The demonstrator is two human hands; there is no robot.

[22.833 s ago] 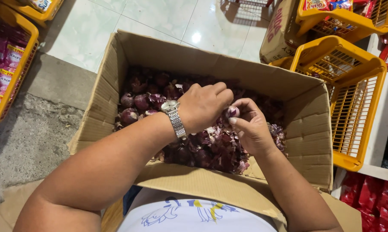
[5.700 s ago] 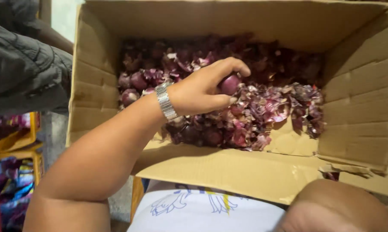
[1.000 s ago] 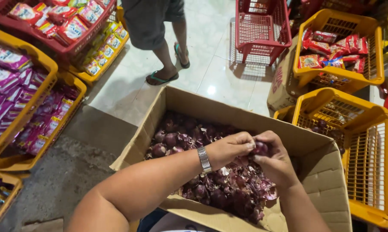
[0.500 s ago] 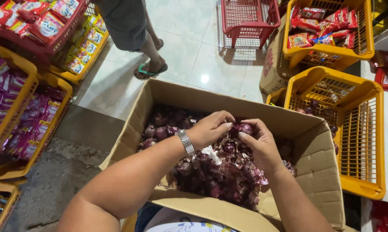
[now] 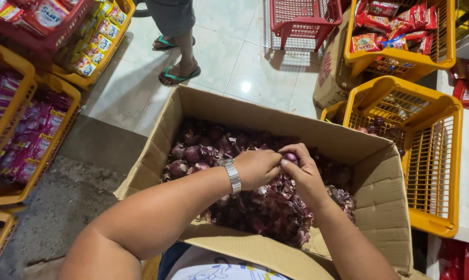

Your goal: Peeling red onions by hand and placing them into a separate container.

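Between the fingertips: one small, round, dark red onion [image 5: 290, 157], pinched from both sides over the middle of the box.
Left hand [image 5: 256, 168]: fingers curled and closed against the near-left side of the onion; a silver metal link watch [image 5: 233, 176] sits on the wrist just behind them.
Right hand [image 5: 304, 173]: fingers bent over the onion from the right, thumb and forefinger gripping it; both hands touch at the fingertips.
Below the fingers: a heap of loose, papery purple onion skins [image 5: 276, 212], spread across the near and right part of the box floor.
Left of the fingers: whole dark red onions [image 5: 188, 155] lying together by the box's left wall, apart from the hands.
Around the fingers: a large open brown cardboard box [image 5: 380, 207], flaps out, holding the onions and skins.
Right of the fingers, beyond the box wall: a yellow plastic wire basket [image 5: 431, 155], with a few small dark onions at its far end.
Far beyond the fingers: another person's feet in green flip-flop sandals [image 5: 178, 78] on the pale tiled floor [image 5: 234, 57], and a red plastic shopping basket [image 5: 302, 21].
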